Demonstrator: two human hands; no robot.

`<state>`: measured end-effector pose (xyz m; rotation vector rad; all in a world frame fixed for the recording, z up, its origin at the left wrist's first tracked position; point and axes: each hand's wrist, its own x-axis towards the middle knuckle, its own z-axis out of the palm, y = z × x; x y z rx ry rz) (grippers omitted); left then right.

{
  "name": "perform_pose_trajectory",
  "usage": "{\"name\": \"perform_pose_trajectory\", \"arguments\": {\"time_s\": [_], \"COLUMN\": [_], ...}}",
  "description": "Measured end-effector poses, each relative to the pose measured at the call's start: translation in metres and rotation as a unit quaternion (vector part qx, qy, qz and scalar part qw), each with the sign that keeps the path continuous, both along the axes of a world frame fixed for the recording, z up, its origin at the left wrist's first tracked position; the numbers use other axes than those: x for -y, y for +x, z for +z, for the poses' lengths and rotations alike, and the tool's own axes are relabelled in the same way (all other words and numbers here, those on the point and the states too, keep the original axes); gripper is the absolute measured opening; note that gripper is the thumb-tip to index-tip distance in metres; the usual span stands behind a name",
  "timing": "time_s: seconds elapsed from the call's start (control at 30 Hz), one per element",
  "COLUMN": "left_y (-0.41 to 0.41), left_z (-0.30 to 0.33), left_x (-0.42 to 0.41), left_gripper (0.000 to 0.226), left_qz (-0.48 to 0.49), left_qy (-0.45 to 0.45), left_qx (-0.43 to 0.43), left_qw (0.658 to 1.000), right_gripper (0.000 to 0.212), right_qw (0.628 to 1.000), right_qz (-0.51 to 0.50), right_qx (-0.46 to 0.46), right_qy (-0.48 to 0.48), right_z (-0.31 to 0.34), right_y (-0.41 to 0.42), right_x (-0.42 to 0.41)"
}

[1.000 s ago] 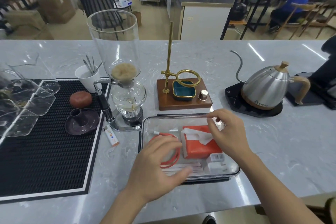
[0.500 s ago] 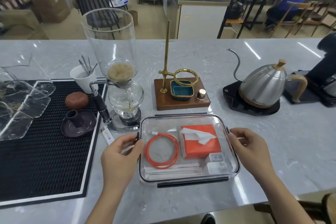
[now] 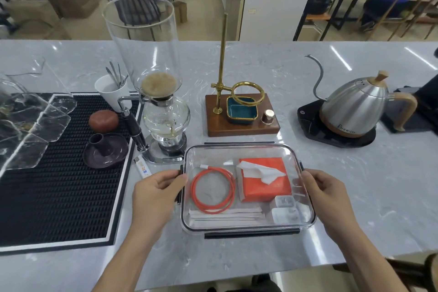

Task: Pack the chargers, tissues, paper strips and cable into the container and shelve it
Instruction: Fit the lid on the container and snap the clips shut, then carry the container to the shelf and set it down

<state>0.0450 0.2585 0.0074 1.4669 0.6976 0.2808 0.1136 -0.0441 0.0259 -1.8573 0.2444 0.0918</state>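
A clear lidded container [image 3: 246, 149] sits on the marble counter in front of me. Inside lie a coiled orange cable [image 3: 212, 191], an orange tissue pack [image 3: 264, 179] with a white tissue sticking out, white paper strips [image 3: 225, 214] along the near side and two white chargers [image 3: 285, 210] at the near right corner. My left hand [image 3: 155, 193] grips the container's left edge at its black clip. My right hand [image 3: 326, 194] grips the right edge.
A glass siphon coffee maker [image 3: 154, 92] stands just behind the container's left corner, a wooden base with brass ring stand [image 3: 240, 114] right behind it. A gooseneck kettle [image 3: 355, 109] is at the right. A black mat [image 3: 54, 173] with cups lies to the left.
Both hands left the top of the lid and moved out to the container's left and right edges, where they now hold it.
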Motion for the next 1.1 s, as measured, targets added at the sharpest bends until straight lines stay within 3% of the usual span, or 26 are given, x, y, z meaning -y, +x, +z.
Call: {"name": "perform_pose_trajectory", "arguments": {"time_s": [0.4, 0.73, 1.1], "left_y": [-0.013, -0.032, -0.101], "left_z": [-0.001, 0.034, 0.047], "left_x": [0.021, 0.055, 0.09], "left_gripper": [0.016, 0.018, 0.017], "left_qz": [0.072, 0.167, 0.365], "left_qy": [0.016, 0.041, 0.033], "left_qx": [0.0, 0.006, -0.004], "left_qw": [0.997, 0.985, 0.93], "right_gripper": [0.02, 0.021, 0.017], "right_qw": [0.999, 0.994, 0.968], "right_qz": [0.042, 0.098, 0.248], "right_qx": [0.009, -0.016, -0.024], "right_qy": [0.014, 0.04, 0.025], "right_z": [-0.003, 0.002, 0.017], "right_y": [0.014, 0.034, 0.041], "right_x": [0.011, 0.018, -0.014]}}
